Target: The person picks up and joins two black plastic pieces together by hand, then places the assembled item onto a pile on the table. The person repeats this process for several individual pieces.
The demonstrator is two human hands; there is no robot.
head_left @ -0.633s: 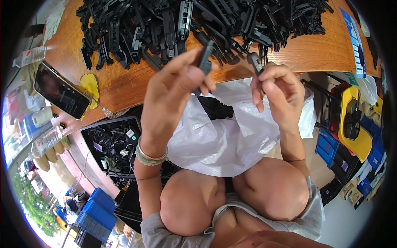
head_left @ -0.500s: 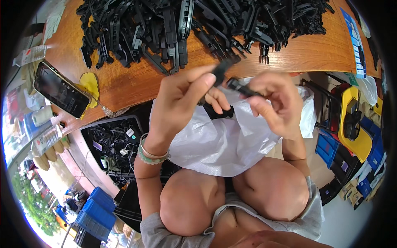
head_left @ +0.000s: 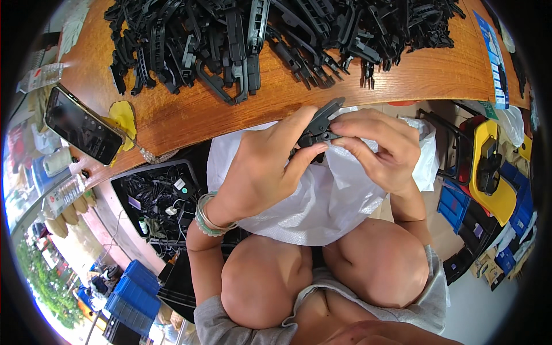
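Note:
Over the lap, my left hand (head_left: 261,161) is closed on a black plastic part (head_left: 322,121), which tilts up to the right. The fingertips of my right hand (head_left: 384,148) pinch at that part's right side. A small black piece that was in my right hand now meets the larger one, and the fingers mostly cover it. Beneath both hands a white woven sack (head_left: 299,210) drapes between the table edge and my knees. Heaped on the wooden table (head_left: 190,118) ahead are many long black plastic parts (head_left: 238,40); smaller ones (head_left: 431,29) lie to the right.
A phone (head_left: 85,125) leans at the table's left by a yellow object (head_left: 122,118). Below stands a dark bin (head_left: 158,195) of cables and black pieces. Blue crates (head_left: 135,296) are at lower left. To the right is a yellow chair (head_left: 497,198) with black things on it.
My hands have come together. Half a second ago each held its own black piece, with a gap between them; now the pieces meet. My left hand has lowered slightly.

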